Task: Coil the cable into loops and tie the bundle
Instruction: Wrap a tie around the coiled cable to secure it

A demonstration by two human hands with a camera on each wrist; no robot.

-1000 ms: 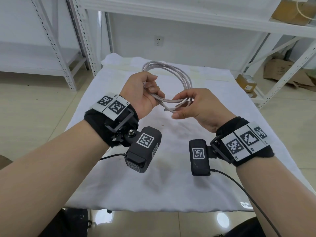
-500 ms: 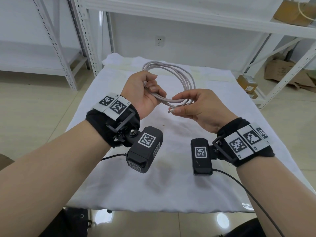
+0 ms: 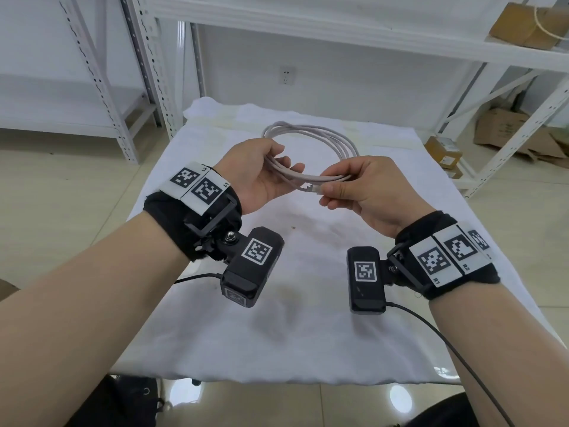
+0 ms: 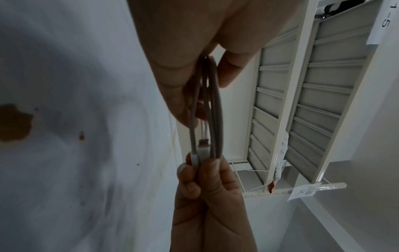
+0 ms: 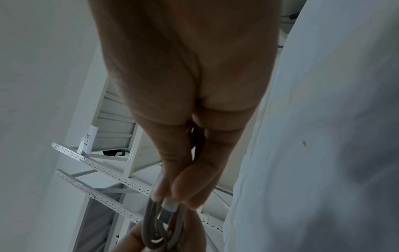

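A pale grey cable (image 3: 320,135) is coiled into several loops and held in the air above the white-covered table (image 3: 215,349). My left hand (image 3: 261,171) grips the left side of the coil, fingers curled round the strands (image 4: 212,109). My right hand (image 3: 354,186) pinches the near strands together with the cable's plug end (image 3: 312,188) between thumb and fingers. The plug (image 4: 202,150) points toward the left hand, and in the right wrist view the plug (image 5: 167,213) sticks out from the fingertips beside the loops (image 5: 151,226).
White metal shelving (image 3: 101,75) stands left and behind the table. Cardboard boxes (image 3: 505,131) lie on the floor at right, another box (image 3: 526,24) on the upper shelf. The cloth has brown stains (image 4: 15,122). Black camera leads hang from both wrists.
Both hands have kept their hold on the coil. The right hand has shifted slightly, and the plug end now lies along the near strands under its thumb.
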